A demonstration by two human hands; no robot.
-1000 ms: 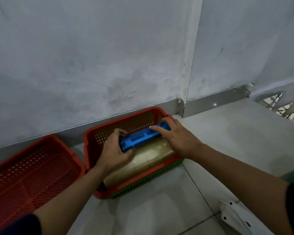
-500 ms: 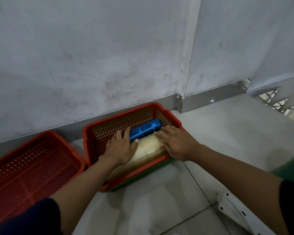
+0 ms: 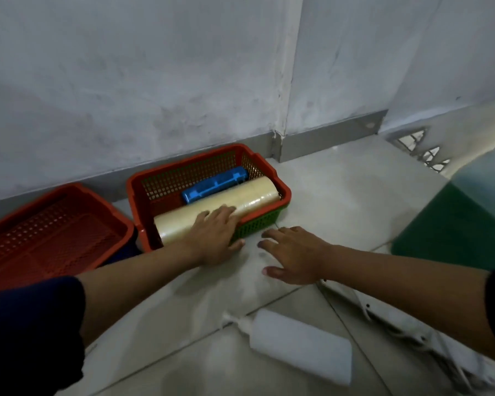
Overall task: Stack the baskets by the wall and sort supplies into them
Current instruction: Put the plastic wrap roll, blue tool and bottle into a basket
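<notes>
A red basket [image 3: 183, 171] sits nested in a green basket [image 3: 257, 224] by the wall. Inside lie a blue plastic holder [image 3: 215, 184] at the back and a large roll of clear film [image 3: 226, 200] in front. My left hand [image 3: 215, 238] rests flat over the basket's front rim, fingers touching the roll. Spread open above the floor tiles, my right hand [image 3: 292, 254] hovers just right of the baskets and holds nothing. Another red basket [image 3: 55, 238] stands to the left, with nothing in it.
A white squeeze bottle [image 3: 297, 344] lies on the tiles in front of me. A white power strip with cord [image 3: 406, 330] runs along the right. A green container [image 3: 455, 224] stands at the right. The wall corner [image 3: 280, 138] is behind the baskets.
The blue holder has been set down behind the roll and released. Both hands have drawn back toward me; the right one has left the basket. The view has tilted down.
</notes>
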